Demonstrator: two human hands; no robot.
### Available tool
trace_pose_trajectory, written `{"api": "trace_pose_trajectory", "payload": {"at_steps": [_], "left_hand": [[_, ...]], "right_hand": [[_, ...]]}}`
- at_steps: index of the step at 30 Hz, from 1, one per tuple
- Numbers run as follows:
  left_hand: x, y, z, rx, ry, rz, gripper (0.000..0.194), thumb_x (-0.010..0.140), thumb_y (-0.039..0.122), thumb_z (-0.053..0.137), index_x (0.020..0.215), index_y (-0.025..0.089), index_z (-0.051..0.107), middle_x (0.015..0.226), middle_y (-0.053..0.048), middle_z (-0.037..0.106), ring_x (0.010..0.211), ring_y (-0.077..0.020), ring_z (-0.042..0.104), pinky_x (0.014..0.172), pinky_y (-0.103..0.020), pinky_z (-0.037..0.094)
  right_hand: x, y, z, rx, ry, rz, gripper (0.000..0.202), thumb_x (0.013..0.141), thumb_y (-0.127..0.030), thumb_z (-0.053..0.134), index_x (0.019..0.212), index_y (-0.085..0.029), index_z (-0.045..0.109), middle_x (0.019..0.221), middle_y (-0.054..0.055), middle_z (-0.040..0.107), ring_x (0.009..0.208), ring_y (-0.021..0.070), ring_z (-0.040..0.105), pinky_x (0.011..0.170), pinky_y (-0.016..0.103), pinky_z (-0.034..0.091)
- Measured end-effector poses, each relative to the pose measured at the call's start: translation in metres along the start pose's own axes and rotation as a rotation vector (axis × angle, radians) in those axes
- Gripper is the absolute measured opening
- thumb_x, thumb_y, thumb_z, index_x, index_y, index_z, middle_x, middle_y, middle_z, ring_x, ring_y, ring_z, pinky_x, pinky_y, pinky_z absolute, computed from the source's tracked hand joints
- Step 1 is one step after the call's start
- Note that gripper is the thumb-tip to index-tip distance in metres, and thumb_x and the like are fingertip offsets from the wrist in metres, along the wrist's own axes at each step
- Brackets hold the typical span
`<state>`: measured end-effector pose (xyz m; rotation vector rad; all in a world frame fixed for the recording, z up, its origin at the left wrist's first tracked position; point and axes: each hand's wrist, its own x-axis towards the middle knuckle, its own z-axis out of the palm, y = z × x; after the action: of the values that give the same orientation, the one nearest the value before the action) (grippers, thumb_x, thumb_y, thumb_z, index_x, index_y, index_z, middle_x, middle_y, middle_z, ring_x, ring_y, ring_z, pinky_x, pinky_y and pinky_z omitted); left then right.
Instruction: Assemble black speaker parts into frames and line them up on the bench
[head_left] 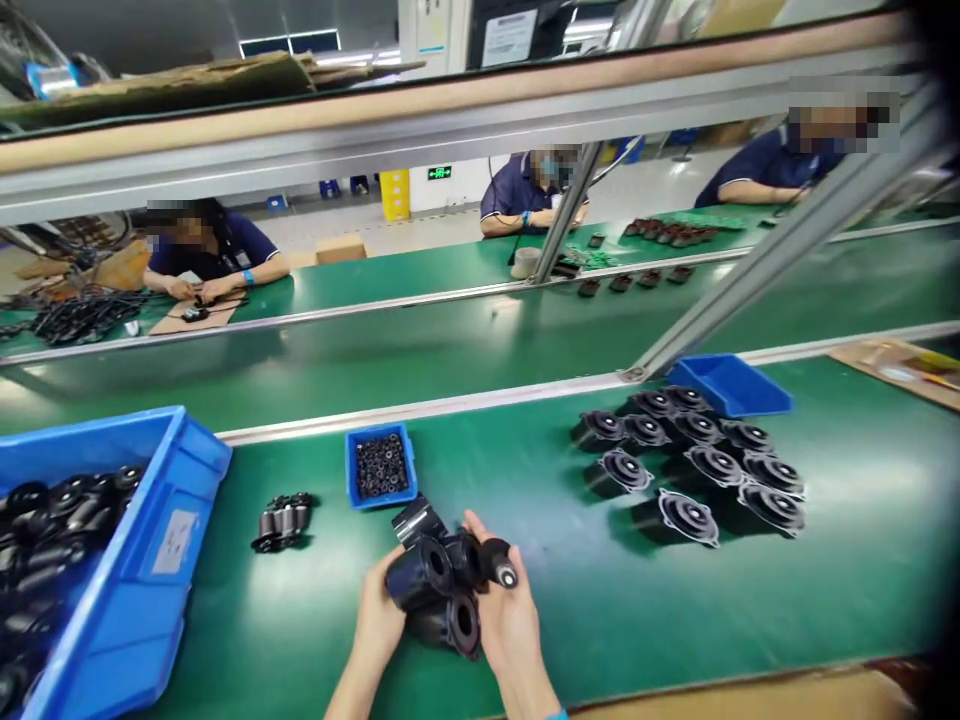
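Observation:
Several black cylindrical housings point(418, 574) with round openings are bunched between my two hands, low in the middle of the view. My left hand point(380, 602) cups the bunch from the left side, its fingers partly hidden behind it. From the right, my right hand point(511, 622) supports the same bunch, the fingers pointing away from me. A narrower black part with a shiny round tip point(501, 563) rests against the right hand's fingers. Just beyond the bunch stands a small blue bin point(415, 478) of small dark rings.
A large blue crate point(127, 620) of dark cylindrical parts is at left. Rotor-like parts point(283, 522) stand on the green table point(300, 640) beside it. Flanged black housings point(686, 515) stand grouped at right, before a blue tray point(731, 385). Co-workers sit beyond the metal frame point(697, 290).

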<state>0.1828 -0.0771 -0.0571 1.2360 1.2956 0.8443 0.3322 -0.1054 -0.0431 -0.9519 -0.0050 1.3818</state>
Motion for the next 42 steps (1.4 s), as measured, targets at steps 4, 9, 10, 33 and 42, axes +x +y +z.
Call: {"api": "trace_pose_trajectory", "payload": {"at_steps": [4,9,10,33,42], "left_hand": [[-0.003,-0.007,-0.033,0.475,0.083,0.083,0.041,0.071,0.008,0.049,0.105,0.014,0.071,0.088,-0.009,0.067,0.080,-0.0226,0.065,0.078,-0.035,0.053],[-0.030,-0.003,-0.068,0.543,-0.016,0.082,0.069,0.075,0.001,0.038,0.141,0.018,0.043,0.131,-0.014,0.056,0.112,-0.0231,0.061,0.093,-0.039,0.052],[-0.035,0.000,-0.069,0.536,-0.073,0.115,0.071,0.077,0.003,0.041,0.146,0.021,0.036,0.143,-0.013,0.048,0.127,-0.0247,0.051,0.101,-0.041,0.047],[-0.038,0.058,0.036,0.453,-0.111,0.517,0.062,0.079,0.014,0.061,0.137,0.027,0.046,0.123,-0.010,0.050,0.113,-0.0245,0.057,0.094,-0.038,0.053],[-0.039,0.055,0.058,0.603,-0.176,0.682,0.068,0.083,0.015,0.061,0.145,0.029,0.037,0.123,-0.012,0.050,0.112,-0.0277,0.056,0.091,-0.043,0.053]], "right_hand": [[0.001,0.001,-0.001,-0.018,0.031,-0.041,0.054,0.079,-0.069,0.054,0.107,-0.028,0.074,0.131,0.003,0.064,0.128,0.0280,0.051,0.107,0.047,0.041],[0.005,0.006,0.004,-0.102,0.017,-0.123,0.061,0.084,-0.070,0.045,0.118,-0.027,0.069,0.126,0.004,0.067,0.125,0.0265,0.054,0.108,0.045,0.038],[0.006,0.006,0.003,-0.126,0.017,-0.138,0.062,0.085,-0.070,0.043,0.121,-0.027,0.067,0.126,0.004,0.067,0.124,0.0263,0.054,0.108,0.045,0.038],[-0.028,-0.033,-0.020,-0.762,0.139,-0.631,0.049,0.089,-0.064,0.044,0.100,-0.021,0.064,0.107,0.009,0.068,0.106,0.0261,0.059,0.095,0.041,0.042],[-0.050,-0.029,-0.037,-0.556,-0.155,-0.556,0.067,0.091,-0.070,0.028,0.139,-0.029,0.049,0.144,0.007,0.050,0.134,0.0261,0.044,0.112,0.044,0.033]]}}
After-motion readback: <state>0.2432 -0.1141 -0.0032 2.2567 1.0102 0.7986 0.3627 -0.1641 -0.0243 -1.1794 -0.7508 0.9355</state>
